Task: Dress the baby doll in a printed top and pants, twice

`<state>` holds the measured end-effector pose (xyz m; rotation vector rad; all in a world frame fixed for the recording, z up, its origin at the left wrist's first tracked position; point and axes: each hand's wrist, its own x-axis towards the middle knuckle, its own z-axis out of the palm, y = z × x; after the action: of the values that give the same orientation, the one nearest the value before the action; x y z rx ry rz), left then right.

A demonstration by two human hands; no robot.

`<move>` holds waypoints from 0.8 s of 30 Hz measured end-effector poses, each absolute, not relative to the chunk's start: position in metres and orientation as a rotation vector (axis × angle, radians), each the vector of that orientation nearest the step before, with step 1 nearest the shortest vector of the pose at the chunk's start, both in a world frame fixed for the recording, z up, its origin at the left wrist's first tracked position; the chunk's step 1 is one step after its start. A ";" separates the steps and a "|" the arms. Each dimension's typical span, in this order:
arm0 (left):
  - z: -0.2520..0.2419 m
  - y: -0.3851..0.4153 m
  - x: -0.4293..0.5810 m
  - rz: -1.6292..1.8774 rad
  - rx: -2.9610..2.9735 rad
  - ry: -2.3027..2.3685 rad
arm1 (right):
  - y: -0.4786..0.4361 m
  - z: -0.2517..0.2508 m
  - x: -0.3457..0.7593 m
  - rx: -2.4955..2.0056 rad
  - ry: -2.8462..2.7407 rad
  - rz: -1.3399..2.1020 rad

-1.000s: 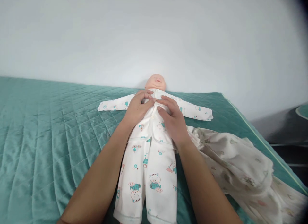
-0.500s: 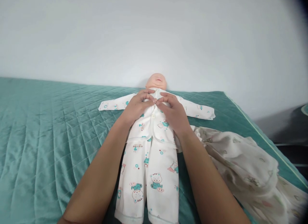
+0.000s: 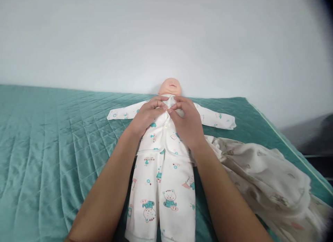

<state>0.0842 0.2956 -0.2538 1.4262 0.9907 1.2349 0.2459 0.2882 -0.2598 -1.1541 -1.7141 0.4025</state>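
Pinching the white top (image 3: 153, 140) right around the middle of the frame, that's us with both hands on it. Our left hand (image 3: 148, 113) comes in from the lower left and our right hand (image 3: 189, 122) from the lower right, and the thumbs and fingertips nearly meet over the chest. We've got a bit of the front edge between our fingertips, though honestly we can't tell if there's a fastener in there too, since our fingers cover it. One pale button (image 3: 165, 126) does show just below. The top is on a doll (image 3: 170, 86) lying on its back, up against the wall (image 3: 166, 37) near the centre, sleeves (image 3: 218, 118) stretched out to either side. Matching white trousers (image 3: 177, 183) run down to the bottom of the frame, all teal prints and cartoon animals. Underneath it's a green quilted bedspread (image 3: 59, 141), and there's a rumpled pale patterned cloth (image 3: 267, 176) heaped at lower right, partly behind our right forearm (image 3: 221, 190).
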 end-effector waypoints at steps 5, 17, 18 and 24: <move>-0.254 0.295 0.084 1.236 1.417 0.995 | 0.279 -0.257 0.240 -1.196 -1.814 0.127; -0.257 0.298 0.075 1.200 1.460 0.924 | 0.279 -0.258 0.239 -1.167 -1.753 0.141; -0.257 0.298 0.074 1.194 1.467 0.931 | 0.279 -0.258 0.239 -1.157 -1.742 0.161; -0.257 0.296 0.074 1.208 1.491 0.900 | 0.278 -0.258 0.240 -1.111 -1.690 0.260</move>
<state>0.0743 0.2965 -0.2570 1.4912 0.8999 1.2077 0.2403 0.2783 -0.2578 -1.1105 -1.6897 0.2603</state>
